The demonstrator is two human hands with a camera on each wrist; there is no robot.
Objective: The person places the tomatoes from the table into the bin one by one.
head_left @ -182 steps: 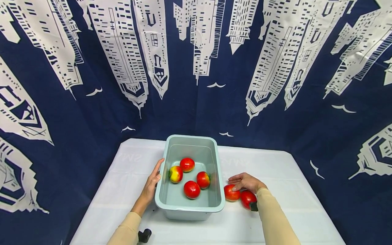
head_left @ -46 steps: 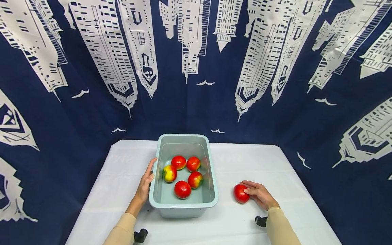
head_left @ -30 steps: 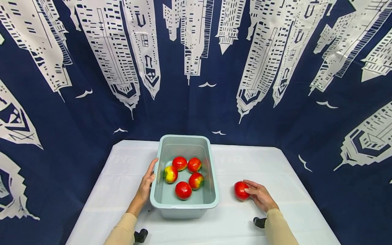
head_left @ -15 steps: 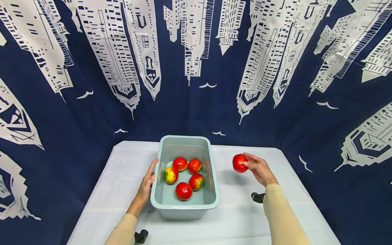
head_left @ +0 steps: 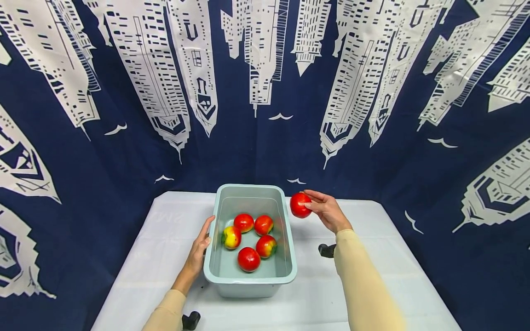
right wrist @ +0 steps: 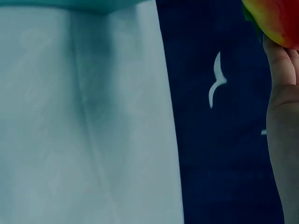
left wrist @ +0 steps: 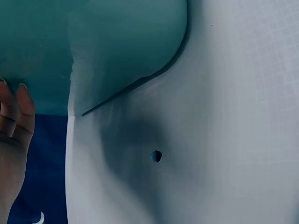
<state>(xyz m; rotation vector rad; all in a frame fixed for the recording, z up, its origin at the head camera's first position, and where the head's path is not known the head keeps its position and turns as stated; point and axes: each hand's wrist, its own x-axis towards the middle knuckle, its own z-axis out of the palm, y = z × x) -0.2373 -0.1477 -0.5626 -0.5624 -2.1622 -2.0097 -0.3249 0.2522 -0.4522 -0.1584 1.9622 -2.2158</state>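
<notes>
My right hand [head_left: 328, 211] pinches a round red fruit [head_left: 299, 205] between thumb and fingers, raised above the table close to the bin's right rim. In the right wrist view this fruit [right wrist: 278, 18] shows yellow and a bit of green at its lower end. A pale grey-green plastic bin [head_left: 248, 289] holds several similar fruits, among them a yellow-and-red one [head_left: 231, 237] at the left and a plain red one [head_left: 249, 259] at the front. Against the bin's left side rests my left hand [head_left: 196, 255], its fingertips touching the wall in the left wrist view.
A white cloth covers the table [head_left: 165, 257], which ends at a navy curtain [head_left: 265, 151] printed with white buildings. Black wrist-worn pieces stick out by the left sleeve [head_left: 165, 310] and the right sleeve [head_left: 360, 276].
My right hand earlier reached over two fruits right of the bin; one now lies inside it. The other has been lifted off the table and carried left toward the bin. The left hand stays put.
</notes>
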